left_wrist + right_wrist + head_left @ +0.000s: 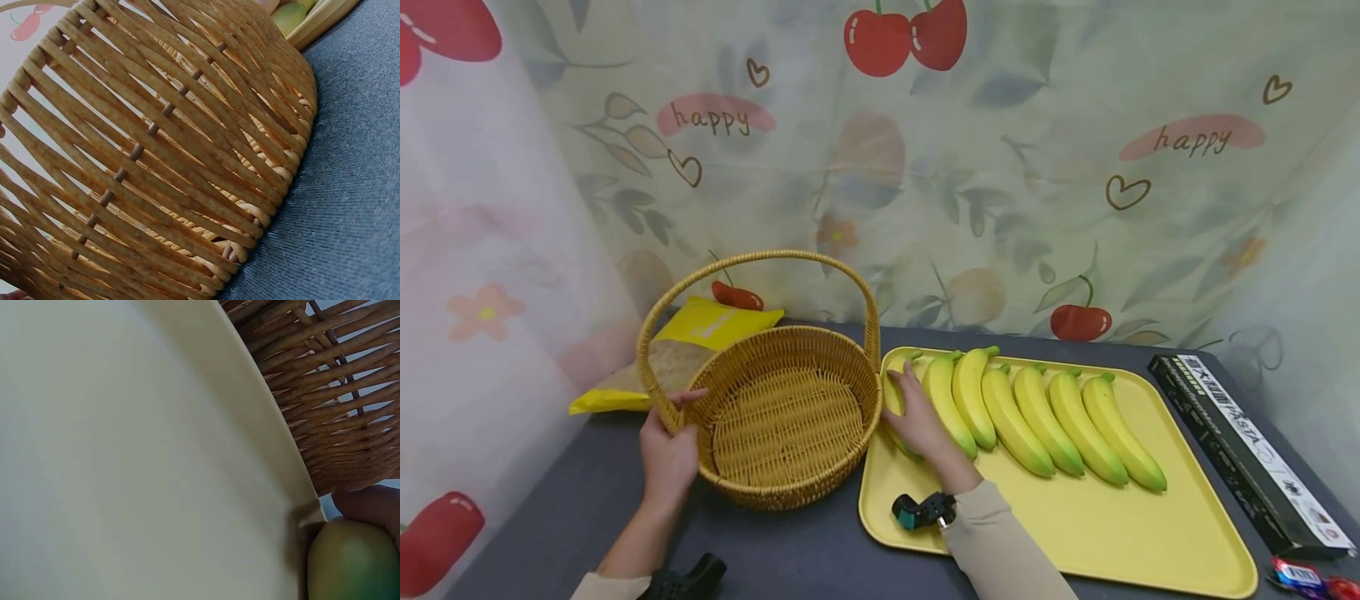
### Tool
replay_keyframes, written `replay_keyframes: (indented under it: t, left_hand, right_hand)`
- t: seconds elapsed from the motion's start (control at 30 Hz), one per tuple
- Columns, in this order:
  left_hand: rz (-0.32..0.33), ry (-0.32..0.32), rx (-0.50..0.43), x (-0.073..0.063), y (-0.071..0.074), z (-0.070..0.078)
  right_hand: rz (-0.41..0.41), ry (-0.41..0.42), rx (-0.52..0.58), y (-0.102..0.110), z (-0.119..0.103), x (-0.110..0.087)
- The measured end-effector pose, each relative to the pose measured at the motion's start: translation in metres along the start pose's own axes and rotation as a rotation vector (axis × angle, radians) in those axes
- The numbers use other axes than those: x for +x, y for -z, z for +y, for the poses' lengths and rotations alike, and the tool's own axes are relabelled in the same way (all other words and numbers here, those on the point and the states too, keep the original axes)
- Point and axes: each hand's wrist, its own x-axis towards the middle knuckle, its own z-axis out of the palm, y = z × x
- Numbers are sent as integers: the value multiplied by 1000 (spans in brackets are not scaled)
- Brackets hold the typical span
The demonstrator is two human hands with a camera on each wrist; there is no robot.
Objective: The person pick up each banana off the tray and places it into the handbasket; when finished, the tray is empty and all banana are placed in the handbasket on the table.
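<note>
Item, my left grip (672, 454): closed around the foot of the handle (790, 255) of one wicker basket (786, 408), thumb toward the rim, presumably to steady it. Item, my right grip (919, 421): fingers and thumb about the leftmost banana (896, 365), which lies at the left edge of a yellow tray (1150, 533); I take this for a hold across the fruit, leaving both ends free. Item, six further bananas (1047, 421): in a row to its right, stems to the far side, probably so ranged that each may be taken singly. The basket stands on the dark bench (797, 550), close along the tray's left edge, which I judge keeps both within short reach; whether they touch I cannot tell. Obstructions: the tray's raised rim and the basket's woven wall, both between fruit and basket interior; the handle, arched overhead; the second banana, near my right fingers. Surroundings: one yellow packet (730, 325), behind the basket and partly hidden by it; one long black-and-white pasta box (1247, 450), right of the tray; wrapped sweets (1300, 575), near right corner; printed cloth (925, 167), behind all.
</note>
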Motion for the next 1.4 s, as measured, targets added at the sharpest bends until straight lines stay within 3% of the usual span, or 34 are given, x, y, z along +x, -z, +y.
replay_keyframes:
  t: [0.8, 1.1, 1.4]
  left_hand:
    - [-7, -13, 13, -1, 2, 1]
    - [-1, -22, -3, 0, 2, -1]
    - [2, -30, 9, -1, 0, -2]
  right_hand:
    - [37, 46, -59, -1, -4, -2]
    - [122, 3, -35, 14, -19, 2]
    - [170, 3, -36, 38, -22, -7]
